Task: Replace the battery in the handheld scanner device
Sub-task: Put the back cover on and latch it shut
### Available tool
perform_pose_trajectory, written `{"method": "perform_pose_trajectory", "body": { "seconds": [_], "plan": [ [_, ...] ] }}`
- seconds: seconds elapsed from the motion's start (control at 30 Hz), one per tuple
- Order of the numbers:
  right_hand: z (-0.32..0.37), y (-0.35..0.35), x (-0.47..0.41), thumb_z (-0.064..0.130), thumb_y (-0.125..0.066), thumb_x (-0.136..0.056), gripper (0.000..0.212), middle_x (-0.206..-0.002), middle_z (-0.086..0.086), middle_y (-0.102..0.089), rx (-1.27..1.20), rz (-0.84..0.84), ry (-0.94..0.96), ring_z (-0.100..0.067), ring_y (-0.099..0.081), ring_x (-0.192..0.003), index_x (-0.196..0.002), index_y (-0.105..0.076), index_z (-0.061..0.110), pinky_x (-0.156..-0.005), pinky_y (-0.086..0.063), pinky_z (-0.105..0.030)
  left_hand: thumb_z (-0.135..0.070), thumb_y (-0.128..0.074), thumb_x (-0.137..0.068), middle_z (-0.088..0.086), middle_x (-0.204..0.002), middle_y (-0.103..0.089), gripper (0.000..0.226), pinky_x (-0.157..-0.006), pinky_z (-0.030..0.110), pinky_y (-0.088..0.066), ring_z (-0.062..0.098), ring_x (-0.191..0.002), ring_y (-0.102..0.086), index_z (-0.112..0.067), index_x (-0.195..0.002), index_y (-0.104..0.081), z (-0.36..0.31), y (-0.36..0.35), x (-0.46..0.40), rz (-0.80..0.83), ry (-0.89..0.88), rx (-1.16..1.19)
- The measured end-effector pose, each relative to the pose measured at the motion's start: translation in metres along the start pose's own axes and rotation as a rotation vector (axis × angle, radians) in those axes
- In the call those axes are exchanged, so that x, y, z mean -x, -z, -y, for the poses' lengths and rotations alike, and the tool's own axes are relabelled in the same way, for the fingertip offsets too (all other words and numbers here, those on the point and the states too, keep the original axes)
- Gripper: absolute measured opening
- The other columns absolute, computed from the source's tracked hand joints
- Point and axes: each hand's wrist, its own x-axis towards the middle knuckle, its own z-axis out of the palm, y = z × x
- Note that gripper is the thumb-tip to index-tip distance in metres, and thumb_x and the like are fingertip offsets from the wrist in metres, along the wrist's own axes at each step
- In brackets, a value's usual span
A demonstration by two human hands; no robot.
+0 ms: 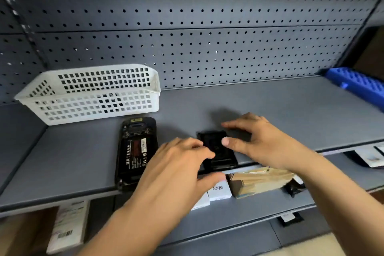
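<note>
The black handheld scanner (126,174) lies face down on the grey shelf (291,110), its back open and a labelled battery (136,153) seated in the compartment. To its right, near the shelf's front edge, lies a black battery cover (220,156). My left hand (176,168) has fingers over the cover's left edge and its thumb under the front edge. My right hand (255,141) rests its thumb on the cover's top right, with the fingers spread behind it on the shelf.
A white perforated basket (93,108) stands behind the scanner at the back left. A blue rack (357,85) sits at the far right. A pegboard wall (187,27) backs the shelf. The lower shelf holds a brown carton (257,181) and white boxes (218,191).
</note>
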Motion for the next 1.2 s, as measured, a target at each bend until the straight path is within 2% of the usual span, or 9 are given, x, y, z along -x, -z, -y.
{"method": "perform_pose_trajectory", "body": {
  "seconds": [0.23,0.37,0.43,0.5,0.6,0.73,0.87,1.03,1.2],
  "plan": [
    [0.001,-0.001,-0.001,0.056,-0.068,-0.073,0.039,-0.113,0.007,-0.049,-0.015,0.044,0.015,-0.017,-0.038,-0.113,-0.107,-0.055,0.043,-0.106,-0.036,-0.039,-0.046,-0.070,-0.078,-0.012,-0.106,-0.071,0.027,-0.084,0.034,-0.051,0.016,-0.098,-0.063,-0.035,-0.103,-0.068,-0.004,-0.005,0.004,-0.082,0.031,0.061],
    [0.008,0.003,0.004,0.025,-0.077,-0.078,0.032,-0.091,-0.015,-0.070,-0.604,0.058,0.123,-0.020,-0.063,-0.083,-0.101,-0.055,0.023,-0.085,-0.050,-0.044,-0.039,-0.072,-0.082,-0.014,-0.090,-0.066,0.029,-0.078,0.028,-0.046,0.006,-0.087,-0.059,-0.039,-0.106,-0.056,-0.008,-0.002,0.010,-0.163,0.032,0.116],
    [0.019,0.006,0.008,0.019,-0.073,-0.075,0.034,-0.085,-0.031,-0.065,-0.815,0.001,0.195,-0.023,-0.060,-0.076,-0.106,-0.057,0.020,-0.079,-0.046,-0.041,-0.035,-0.075,-0.081,-0.016,-0.087,-0.068,0.028,-0.080,0.021,-0.046,-0.001,-0.088,-0.062,-0.038,-0.102,-0.058,-0.006,0.005,0.014,-0.212,0.087,0.313],
    [0.034,0.008,0.008,0.020,-0.072,-0.072,0.042,-0.072,-0.023,-0.061,-0.904,-0.074,0.247,-0.021,-0.057,-0.070,-0.112,-0.059,0.020,-0.074,-0.047,-0.032,-0.031,-0.076,-0.079,-0.016,-0.085,-0.072,0.022,-0.080,0.013,-0.046,-0.001,-0.089,-0.066,-0.037,-0.095,-0.062,0.001,0.016,0.015,-0.282,0.167,0.574],
    [0.055,0.004,0.003,0.017,-0.070,-0.074,0.044,-0.073,-0.009,-0.066,-0.992,-0.071,0.291,-0.019,-0.058,-0.066,-0.117,-0.061,0.017,-0.074,-0.052,-0.026,-0.019,-0.077,-0.078,-0.010,-0.083,-0.074,0.021,-0.081,0.019,-0.050,0.007,-0.081,-0.069,-0.032,-0.090,-0.065,0.020,0.032,0.020,-0.425,0.222,0.790],
    [0.078,-0.010,-0.004,-0.001,-0.064,-0.084,0.021,-0.078,0.001,-0.073,-0.998,-0.032,0.337,-0.013,-0.061,-0.066,-0.103,-0.068,0.007,-0.068,-0.054,-0.024,-0.013,-0.079,-0.078,0.000,-0.087,-0.076,0.027,-0.081,0.029,-0.055,0.019,-0.083,-0.072,-0.031,-0.094,-0.068,0.041,0.039,0.032,-0.480,0.258,0.906],
    [0.099,-0.021,-0.011,0.004,-0.064,-0.086,0.030,-0.083,-0.009,-0.070,-0.965,0.022,0.342,-0.014,-0.066,-0.068,-0.114,-0.066,0.012,-0.060,-0.057,-0.024,-0.004,-0.076,-0.081,0.008,-0.089,-0.077,0.032,-0.084,0.035,-0.056,0.022,-0.084,-0.072,-0.026,-0.102,-0.068,0.058,0.044,0.044,-0.529,0.290,0.988],
    [0.123,-0.040,-0.022,0.003,-0.066,-0.085,0.044,-0.066,0.004,-0.068,-0.926,0.118,0.295,-0.011,-0.064,-0.058,-0.126,-0.059,0.019,-0.060,-0.060,-0.024,-0.007,-0.076,-0.081,0.004,-0.092,-0.079,0.036,-0.090,0.034,-0.057,0.018,-0.090,-0.074,-0.023,-0.114,-0.070,0.086,0.056,0.059,-0.509,0.380,0.925],
    [0.131,-0.067,-0.029,0.007,-0.070,-0.084,0.020,-0.069,0.000,-0.066,-0.784,0.100,0.254,-0.009,-0.061,-0.049,-0.101,-0.066,0.018,-0.054,-0.054,-0.019,-0.016,-0.080,-0.080,-0.006,-0.091,-0.078,0.035,-0.086,0.034,-0.057,0.012,-0.085,-0.073,-0.030,-0.110,-0.072,0.108,0.042,0.070,-0.473,0.451,0.818]
  ]
}}
